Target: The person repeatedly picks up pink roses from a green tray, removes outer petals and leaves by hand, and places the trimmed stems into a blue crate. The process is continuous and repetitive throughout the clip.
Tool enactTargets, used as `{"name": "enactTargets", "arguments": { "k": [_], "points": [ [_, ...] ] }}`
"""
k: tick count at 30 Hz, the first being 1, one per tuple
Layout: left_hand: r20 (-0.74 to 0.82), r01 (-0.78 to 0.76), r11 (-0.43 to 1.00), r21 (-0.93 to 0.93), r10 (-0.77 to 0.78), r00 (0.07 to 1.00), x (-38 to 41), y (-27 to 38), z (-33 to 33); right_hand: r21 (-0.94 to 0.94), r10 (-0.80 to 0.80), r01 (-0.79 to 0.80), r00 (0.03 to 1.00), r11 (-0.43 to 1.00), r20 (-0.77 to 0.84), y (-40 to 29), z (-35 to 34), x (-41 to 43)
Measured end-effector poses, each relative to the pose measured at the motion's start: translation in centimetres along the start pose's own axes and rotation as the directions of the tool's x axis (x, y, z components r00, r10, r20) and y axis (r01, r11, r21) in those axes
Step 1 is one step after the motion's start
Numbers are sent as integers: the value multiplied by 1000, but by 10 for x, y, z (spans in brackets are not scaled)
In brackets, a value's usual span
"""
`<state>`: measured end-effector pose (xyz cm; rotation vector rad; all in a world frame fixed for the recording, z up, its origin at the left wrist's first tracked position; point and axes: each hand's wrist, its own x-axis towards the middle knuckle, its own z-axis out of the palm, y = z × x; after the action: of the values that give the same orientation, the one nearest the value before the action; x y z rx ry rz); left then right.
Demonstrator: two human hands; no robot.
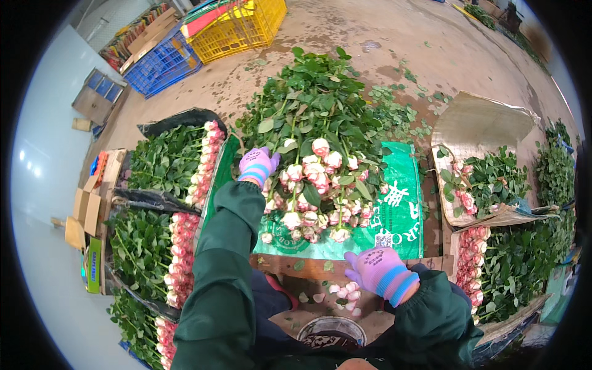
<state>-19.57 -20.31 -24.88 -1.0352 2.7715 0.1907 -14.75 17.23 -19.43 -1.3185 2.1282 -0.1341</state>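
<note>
A heap of pink-and-white roses lies before me on a green printed plastic sheet, with blooms towards me and leafy stems pointing away. My left hand, in a lilac knit glove with a blue-striped cuff, is at the heap's left edge beside the leaves. Its fingertips are turned from view, so whether it grips a stem does not show. Over the sheet's near right edge hovers my right hand, gloved alike, its thumb and fingers apart and nothing visible in them.
Stacked rose bunches fill dark-lined compartments on the left. More roses lie at right, below a bent board holder. A bucket and fallen petals are beneath me. Yellow and blue crates stand beyond.
</note>
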Motion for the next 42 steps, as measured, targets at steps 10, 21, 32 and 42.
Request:
{"name": "enactTargets", "arguments": {
  "k": [10, 21, 32, 42],
  "points": [
    [-51, 133, 897, -422, -170, 984, 39, -18, -5, 21, -17, 19, 996, 1000, -83, 6, 1, -1],
    [283, 117, 945, -304, -28, 959, 5, -56, 9, 48, -69, 74, 993, 996, -91, -1, 13, 3],
    [379, 403, 48, -914, 458, 804, -197, -17, -96, 120, -92, 116, 978, 986, -185, -24, -4, 2],
    [252, 450, -319, -834, 506, 825, -255, 27, -76, 451, -8, 109, 976, 886, -219, -32, -21, 2]
  ]
}}
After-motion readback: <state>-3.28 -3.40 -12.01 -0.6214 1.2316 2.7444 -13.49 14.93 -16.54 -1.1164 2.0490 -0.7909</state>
